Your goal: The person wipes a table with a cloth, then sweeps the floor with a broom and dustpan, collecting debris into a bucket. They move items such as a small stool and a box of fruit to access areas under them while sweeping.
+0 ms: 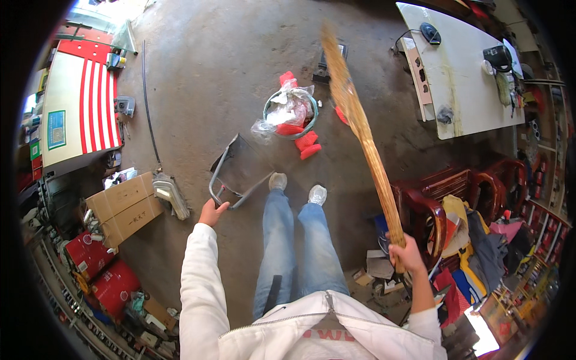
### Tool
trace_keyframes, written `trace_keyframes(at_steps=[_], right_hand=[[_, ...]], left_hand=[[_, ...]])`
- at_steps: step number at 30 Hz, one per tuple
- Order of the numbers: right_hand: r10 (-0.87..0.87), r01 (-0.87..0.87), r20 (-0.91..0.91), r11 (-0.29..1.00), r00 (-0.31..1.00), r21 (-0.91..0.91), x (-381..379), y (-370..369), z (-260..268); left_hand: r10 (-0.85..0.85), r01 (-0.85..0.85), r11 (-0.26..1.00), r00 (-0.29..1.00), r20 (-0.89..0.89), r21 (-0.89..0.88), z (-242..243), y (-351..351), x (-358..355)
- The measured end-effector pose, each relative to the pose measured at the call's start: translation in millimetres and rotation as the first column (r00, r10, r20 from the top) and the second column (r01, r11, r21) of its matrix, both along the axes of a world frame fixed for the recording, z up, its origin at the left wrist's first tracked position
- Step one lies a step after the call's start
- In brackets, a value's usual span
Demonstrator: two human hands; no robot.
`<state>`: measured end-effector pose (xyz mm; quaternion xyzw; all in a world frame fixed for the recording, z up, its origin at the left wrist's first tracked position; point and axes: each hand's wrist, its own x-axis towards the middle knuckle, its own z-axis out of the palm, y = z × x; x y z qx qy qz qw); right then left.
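Observation:
My left hand [212,213] grips the grey tubular handle of a long-handled dustpan [247,157], whose dark pan rests low near my left shoe. My right hand [408,255] is closed round the lower end of a straw broom [375,162]. The broom slants up and away to the far side, its bristle end blurred. Ahead of my feet stands a round waste basket [316,118], filled with clear plastic film [288,110] and red foam netting. More red netting [308,145] lies on the floor against its near side, and another red piece [341,114] lies partly behind the broom.
A white table [468,90] stands far right, with a dark wooden bench [450,180] piled with clothes nearer me. On the left are a striped counter [67,103], a cardboard box [128,209] and a black hose [148,103]. A black device [321,74] sits beyond the basket.

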<state>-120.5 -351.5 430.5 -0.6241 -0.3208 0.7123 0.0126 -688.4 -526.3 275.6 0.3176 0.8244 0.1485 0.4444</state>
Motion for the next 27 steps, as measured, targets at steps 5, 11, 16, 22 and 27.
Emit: trace_keyframes(at_steps=[5,11,16,22,27], right_hand=[[0.205,-0.177,-0.176,0.971,0.963,0.16,-56.0,123.7,-83.5],[0.397,-0.331,-0.226,0.901,0.889,0.281,-196.6,284.2,-204.8],[0.149,-0.183,-0.247,0.976,0.957,-0.119,-220.8,289.1,-279.4],[-0.143,0.06,-0.226,0.938,0.963,-0.34,-109.9,219.3,-289.8],[-0.089,0.068,-0.044,0.937,0.995,-0.343,-31.3,151.6,-241.9]], left_hand=[[0.015,-0.013,0.999,0.998,-0.067,0.038,-7.4,-10.1,6.5],[0.068,-0.074,0.997,0.988,-0.142,-0.037,-26.5,-18.2,18.1],[0.086,-0.091,0.994,0.993,-0.08,-0.054,-31.0,-17.4,29.2],[0.096,-0.101,0.991,0.993,-0.064,-0.086,-53.8,-18.0,28.1],[0.068,-0.071,0.997,0.996,-0.055,-0.044,-78.6,0.5,30.2]])
